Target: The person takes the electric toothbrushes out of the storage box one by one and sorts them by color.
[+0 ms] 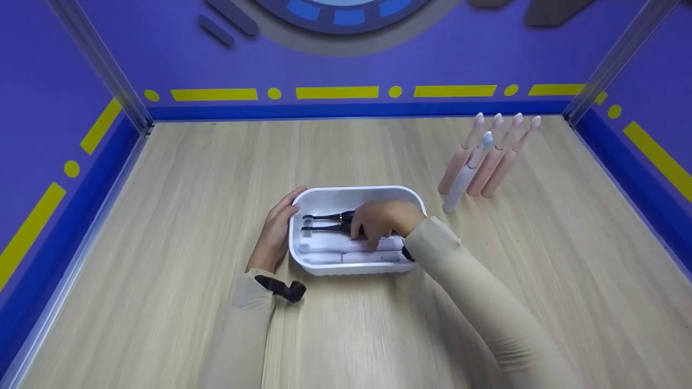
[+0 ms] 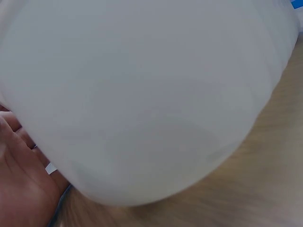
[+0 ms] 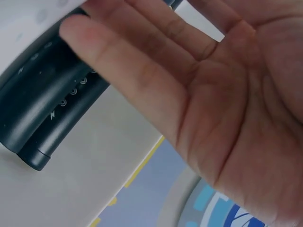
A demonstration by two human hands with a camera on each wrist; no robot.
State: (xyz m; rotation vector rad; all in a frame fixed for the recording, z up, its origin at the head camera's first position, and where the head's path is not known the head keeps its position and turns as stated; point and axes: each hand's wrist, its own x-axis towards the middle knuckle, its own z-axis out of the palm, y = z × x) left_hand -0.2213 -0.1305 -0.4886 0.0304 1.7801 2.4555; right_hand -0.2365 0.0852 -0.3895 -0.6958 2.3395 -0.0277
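Observation:
A white plastic storage bin (image 1: pixel 357 270) sits mid-table. Inside it lie two black electric toothbrushes (image 1: pixel 323 228) and white electric toothbrushes (image 1: pixel 324 247) nearer the front wall. My left hand (image 1: pixel 277 232) holds the bin's left end, thumb at the rim and fingers along the outside; in the left wrist view the bin wall (image 2: pixel 151 104) fills most of the picture. From above, my right hand (image 1: pixel 378 216) reaches into the bin, fingers pointing down among the toothbrushes. Its fingers (image 3: pixel 142 71) look fairly straight beside the black handles (image 3: pixel 71 113); the thumb is hidden in the right wrist view.
Right of the bin, several pink electric toothbrushes (image 1: pixel 500 173) stand upright with one white electric toothbrush (image 1: pixel 459 186) in front of them. Purple-blue panels (image 1: pixel 346 70) enclose the wooden table (image 1: pixel 216 162) at the back and sides.

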